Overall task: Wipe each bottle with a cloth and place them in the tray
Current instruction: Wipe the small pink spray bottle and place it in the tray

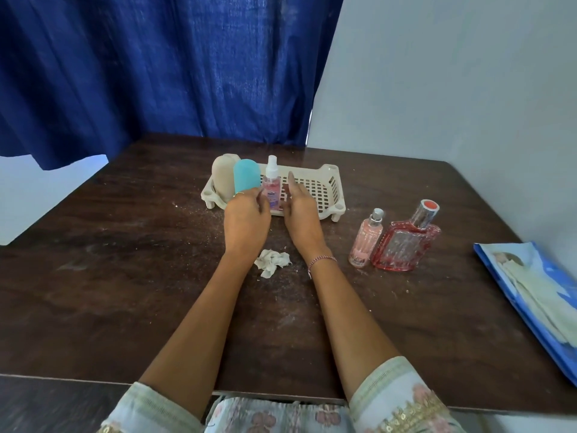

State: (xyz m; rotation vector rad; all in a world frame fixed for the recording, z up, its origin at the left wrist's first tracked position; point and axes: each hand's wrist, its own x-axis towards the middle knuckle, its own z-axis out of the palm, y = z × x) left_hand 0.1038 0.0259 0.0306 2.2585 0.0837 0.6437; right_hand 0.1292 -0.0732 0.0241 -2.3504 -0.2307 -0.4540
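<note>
A cream slotted tray [324, 185] stands at the back middle of the table. In its left part stand a beige bottle [222, 176], a light blue bottle [246, 176] and a pink spray bottle [271, 182] with a clear cap. My left hand [246, 217] has its curled fingers against the left side of the spray bottle. My right hand [301, 210] is just right of that bottle, fingers straight and apart, holding nothing. A crumpled white cloth [272, 260] lies on the table between my forearms. A slim pink bottle [366, 239] and a red glass bottle [406, 242] stand to the right.
The dark wooden table [125, 276] is dusted with white crumbs. A blue packet with folded white fabric [537, 289] lies at the right edge. A blue curtain [156, 73] hangs behind the table, with a pale wall to the right.
</note>
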